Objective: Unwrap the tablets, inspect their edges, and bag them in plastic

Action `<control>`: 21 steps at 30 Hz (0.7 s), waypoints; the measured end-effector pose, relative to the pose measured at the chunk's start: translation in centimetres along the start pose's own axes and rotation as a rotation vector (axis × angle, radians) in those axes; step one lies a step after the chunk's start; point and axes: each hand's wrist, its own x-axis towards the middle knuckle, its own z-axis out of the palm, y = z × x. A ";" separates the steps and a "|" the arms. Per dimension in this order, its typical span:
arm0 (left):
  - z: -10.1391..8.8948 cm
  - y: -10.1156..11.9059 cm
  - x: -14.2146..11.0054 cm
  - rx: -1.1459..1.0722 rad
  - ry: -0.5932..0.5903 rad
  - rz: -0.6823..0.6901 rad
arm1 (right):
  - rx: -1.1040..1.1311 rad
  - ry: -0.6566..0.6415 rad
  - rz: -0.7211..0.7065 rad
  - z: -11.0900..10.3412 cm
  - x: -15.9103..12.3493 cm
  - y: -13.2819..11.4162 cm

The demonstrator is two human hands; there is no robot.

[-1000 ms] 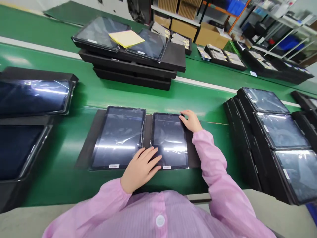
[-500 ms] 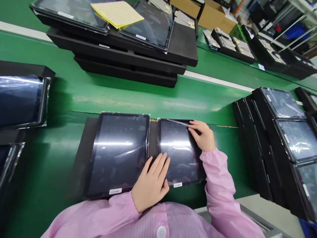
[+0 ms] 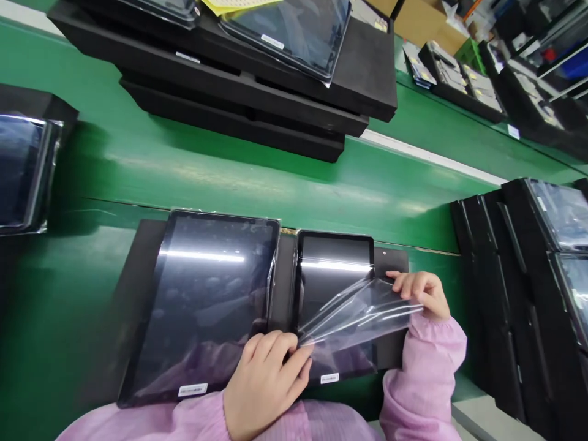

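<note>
Two black tablets lie side by side on a dark foam tray [image 3: 138, 257] on the green belt. The left tablet [image 3: 202, 300] is still wrapped in clear plastic. My right hand [image 3: 420, 294] pinches a clear protective film [image 3: 358, 312] and has it lifted off the right tablet [image 3: 335, 269], whose upper screen is bare. My left hand [image 3: 266, 380] presses flat with spread fingers on the lower left corner of that right tablet, where the film is still attached.
Stacked black trays [image 3: 257, 79] with bagged tablets sit across the belt. More trays of bagged tablets [image 3: 542, 263] stand at the right, and a bagged tablet [image 3: 22, 171] at the left. Further trays [image 3: 459, 79] lie on the far belt.
My right hand has pulled the film from the tablet's upper right corner down and to the right, peeling it off most of the screen. The left hand stayed pressed on the lower corner.
</note>
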 end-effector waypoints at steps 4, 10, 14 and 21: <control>-0.3 -0.3 0.0 -0.074 -0.025 0.063 | 0.143 -0.091 -0.009 -0.4 -0.5 0.3; -0.6 -0.5 0.3 -0.142 -0.069 0.093 | 0.336 -0.223 0.012 -0.7 -1.1 0.9; -0.6 -0.5 0.3 -0.158 -0.071 0.072 | 0.356 -0.279 -0.012 -0.7 -0.6 1.0; -0.7 -0.5 0.0 -0.185 -0.079 0.003 | 0.337 -0.320 -0.015 -0.9 -0.1 1.6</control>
